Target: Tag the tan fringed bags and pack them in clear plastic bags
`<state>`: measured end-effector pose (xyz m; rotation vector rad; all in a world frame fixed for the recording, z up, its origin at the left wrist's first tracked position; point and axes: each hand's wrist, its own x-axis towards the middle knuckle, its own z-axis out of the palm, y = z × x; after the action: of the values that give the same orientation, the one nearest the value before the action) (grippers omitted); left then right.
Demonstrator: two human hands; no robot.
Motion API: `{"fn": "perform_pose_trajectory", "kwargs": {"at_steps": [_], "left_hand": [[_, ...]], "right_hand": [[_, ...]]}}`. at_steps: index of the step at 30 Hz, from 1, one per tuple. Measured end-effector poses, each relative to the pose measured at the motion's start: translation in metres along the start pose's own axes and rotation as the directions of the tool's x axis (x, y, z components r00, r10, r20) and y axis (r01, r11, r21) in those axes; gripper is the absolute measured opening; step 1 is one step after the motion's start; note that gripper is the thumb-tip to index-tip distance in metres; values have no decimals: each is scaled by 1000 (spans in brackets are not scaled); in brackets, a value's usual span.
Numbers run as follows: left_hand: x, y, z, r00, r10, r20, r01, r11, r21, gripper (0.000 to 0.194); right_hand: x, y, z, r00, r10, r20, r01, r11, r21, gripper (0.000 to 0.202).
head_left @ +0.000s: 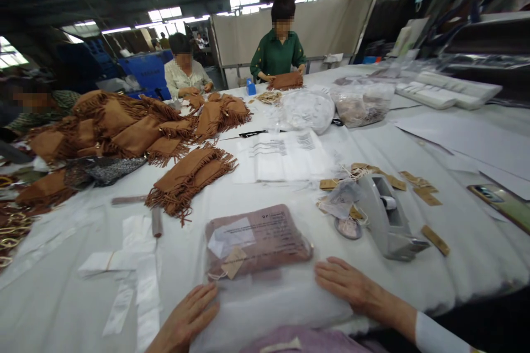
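A brown suede pouch (269,237) lies flat inside a clear printed plastic bag (281,300), with a tan hang tag (234,262) and a white paper piece (233,237) showing through. My left hand (192,311) rests by the bag's lower left edge, fingers stretched out and together. On the other side, my right hand (348,285) lies flat along the bag's right edge, fingers extended. Neither hand grasps anything. The loose part of the bag stretches between my hands toward my body.
A grey tape dispenser (385,220) and tan tags (426,196) are at right, with a phone (499,204). White strips (141,276) lie left. Fringed brown pouches (124,121) pile up behind, beside flat printed bags (285,154). Several co-workers (281,47) sit or stand across the table.
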<state>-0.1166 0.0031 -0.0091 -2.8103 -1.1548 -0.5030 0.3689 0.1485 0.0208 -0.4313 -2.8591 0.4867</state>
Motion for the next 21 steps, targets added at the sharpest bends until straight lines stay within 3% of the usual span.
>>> {"fn": "perform_pose_trajectory", "kwargs": {"at_steps": [3, 5, 6, 8, 9, 11, 13, 17, 21], "left_hand": [[11, 13, -5, 999, 0, 41, 1, 999, -36, 44], [20, 16, -6, 997, 8, 83, 7, 983, -184, 42], [22, 18, -6, 994, -36, 104, 65, 956, -285, 40], [24, 23, -4, 948, -286, 140, 318, 829, -460, 38], [23, 27, -3, 877, -455, 156, 465, 719, -517, 39], [23, 37, -2, 666, -725, 176, 664, 468, -584, 40], [27, 46, -2, 493, -854, 165, 719, 294, -630, 38], [48, 53, -2, 272, -959, 74, 718, 151, -679, 36], [64, 49, 7, 76, -997, -24, 712, 71, -699, 41]], "right_hand": [[17, -9, -8, 996, -26, 91, 19, 997, 74, 46], [28, -14, -9, 995, -33, 94, 12, 975, 223, 38], [32, -16, -7, 998, 17, 68, -38, 949, 313, 36], [35, -15, -1, 972, 237, 12, -212, 847, 487, 41], [35, -14, 2, 931, 366, 3, -305, 773, 557, 45], [35, -11, 9, 827, 562, 4, -427, 623, 655, 46], [37, -9, 14, 728, 686, -21, -468, 519, 715, 39], [48, -8, 23, 518, 846, -124, -503, 419, 756, 38], [59, -12, 33, 377, 884, -278, -575, 458, 677, 49]]}}
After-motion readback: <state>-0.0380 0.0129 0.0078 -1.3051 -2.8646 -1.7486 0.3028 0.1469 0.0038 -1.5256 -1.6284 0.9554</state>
